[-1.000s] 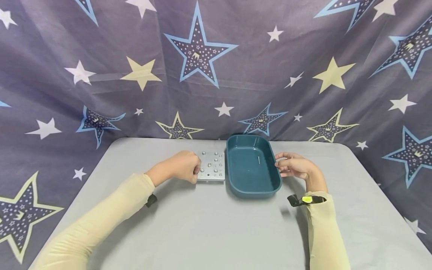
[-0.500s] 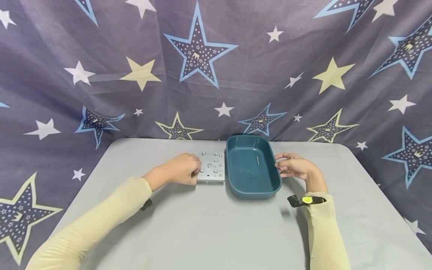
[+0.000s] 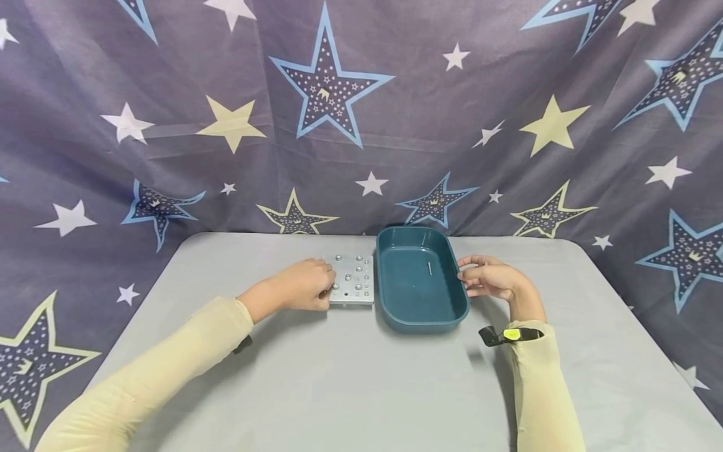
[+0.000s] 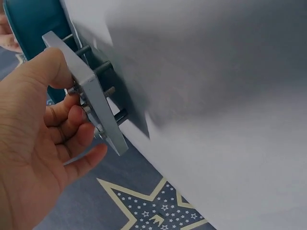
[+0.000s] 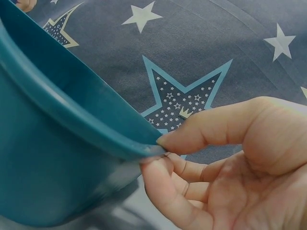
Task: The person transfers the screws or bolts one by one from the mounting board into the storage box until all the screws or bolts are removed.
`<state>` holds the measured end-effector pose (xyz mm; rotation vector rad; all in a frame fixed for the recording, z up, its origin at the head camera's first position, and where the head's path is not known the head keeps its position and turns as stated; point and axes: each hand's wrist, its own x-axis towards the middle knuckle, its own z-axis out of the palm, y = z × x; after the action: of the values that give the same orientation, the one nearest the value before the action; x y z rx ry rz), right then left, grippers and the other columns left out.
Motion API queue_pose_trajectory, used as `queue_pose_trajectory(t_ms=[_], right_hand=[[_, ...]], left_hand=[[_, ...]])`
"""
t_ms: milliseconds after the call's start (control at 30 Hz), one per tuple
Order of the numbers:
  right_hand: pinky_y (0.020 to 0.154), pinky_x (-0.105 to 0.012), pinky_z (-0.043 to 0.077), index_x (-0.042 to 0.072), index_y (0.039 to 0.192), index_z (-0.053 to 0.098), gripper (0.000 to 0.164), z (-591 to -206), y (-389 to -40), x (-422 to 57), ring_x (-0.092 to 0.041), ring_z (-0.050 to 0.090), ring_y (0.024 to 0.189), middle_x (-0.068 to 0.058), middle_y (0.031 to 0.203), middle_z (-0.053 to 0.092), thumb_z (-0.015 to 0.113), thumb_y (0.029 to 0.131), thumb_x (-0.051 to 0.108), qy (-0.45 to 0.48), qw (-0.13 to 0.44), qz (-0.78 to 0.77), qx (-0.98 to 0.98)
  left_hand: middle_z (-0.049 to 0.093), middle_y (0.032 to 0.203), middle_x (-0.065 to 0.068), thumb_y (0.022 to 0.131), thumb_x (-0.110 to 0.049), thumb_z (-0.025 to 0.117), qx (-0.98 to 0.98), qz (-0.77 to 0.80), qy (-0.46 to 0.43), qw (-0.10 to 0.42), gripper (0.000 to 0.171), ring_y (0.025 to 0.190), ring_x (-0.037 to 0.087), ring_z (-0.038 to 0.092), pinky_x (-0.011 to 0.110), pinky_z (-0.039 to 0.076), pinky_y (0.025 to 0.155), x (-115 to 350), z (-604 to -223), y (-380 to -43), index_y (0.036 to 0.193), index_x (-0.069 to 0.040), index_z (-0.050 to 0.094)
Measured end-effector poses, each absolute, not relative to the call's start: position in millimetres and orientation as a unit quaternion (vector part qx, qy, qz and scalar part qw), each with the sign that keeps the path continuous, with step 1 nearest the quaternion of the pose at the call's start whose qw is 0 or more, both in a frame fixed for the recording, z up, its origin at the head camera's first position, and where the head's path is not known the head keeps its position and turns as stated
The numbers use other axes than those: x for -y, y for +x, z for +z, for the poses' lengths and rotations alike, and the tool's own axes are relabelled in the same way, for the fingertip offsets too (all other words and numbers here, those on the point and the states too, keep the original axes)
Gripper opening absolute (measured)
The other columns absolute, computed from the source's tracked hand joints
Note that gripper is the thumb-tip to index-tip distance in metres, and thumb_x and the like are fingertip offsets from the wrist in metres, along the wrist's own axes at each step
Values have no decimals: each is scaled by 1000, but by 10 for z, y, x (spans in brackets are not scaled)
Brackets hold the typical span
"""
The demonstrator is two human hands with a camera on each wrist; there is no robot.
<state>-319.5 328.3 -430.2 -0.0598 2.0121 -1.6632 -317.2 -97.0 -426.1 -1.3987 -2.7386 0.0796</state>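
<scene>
A silver metal plate [image 3: 353,279] with several bolt heads on top stands at the middle of the table. In the left wrist view, bolt shanks [image 4: 103,68] stick out from its underside. At the plate's left end my left hand [image 3: 305,284] pinches a bolt head [image 4: 72,90] between thumb and index finger, the other fingers curled beside it. Right of the plate is a teal plastic tray [image 3: 420,323]. One loose screw [image 3: 429,269] lies inside the tray. My right hand [image 3: 492,280] pinches the tray's right rim, thumb on top and fingers beneath.
The grey table [image 3: 361,383] ends at the back against a dark curtain [image 3: 316,163] printed with stars. Both forearms wear cream sleeves [image 3: 545,389], with a black strap [image 3: 497,336] at the right wrist.
My left wrist has lowered slightly while the fingers stay at the plate's left end. The right hand keeps its grip on the tray rim. The head view has shifted a little.
</scene>
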Motion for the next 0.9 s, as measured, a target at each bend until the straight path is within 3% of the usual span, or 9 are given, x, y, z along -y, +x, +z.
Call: queue_pose_trajectory(t_ms=[267, 533, 900], right_hand=[[77, -25, 56, -3, 133, 37, 43, -4311, -3196, -3271, -3, 58, 74, 7, 86, 60, 49, 92, 2, -21, 260, -616, -743], [77, -26, 56, -4, 134, 36, 44, -4312, -3191, -3262, -4, 58, 75, 6, 85, 59, 49, 92, 2, -24, 262, -617, -741], [78, -27, 56, -4, 133, 36, 44, -4288, -3184, -3268, -4, 58, 75, 7, 83, 59, 50, 92, 2, -30, 264, -619, -739]], left_hand=[[62, 84, 5, 86, -27, 63, 868, 96, -477, 98, 23, 83, 23, 61, 41, 57, 82, 992, -4297, -3123, 92, -5, 65], [60, 83, 2, 87, -24, 61, 855, 93, -491, 141, 17, 81, 20, 58, 37, 54, 77, 1037, -4423, -3169, 90, -8, 63], [57, 79, 0, 83, -18, 64, 854, 39, -497, 148, 9, 76, 17, 53, 34, 53, 73, 1037, -4408, -3165, 83, -10, 60]])
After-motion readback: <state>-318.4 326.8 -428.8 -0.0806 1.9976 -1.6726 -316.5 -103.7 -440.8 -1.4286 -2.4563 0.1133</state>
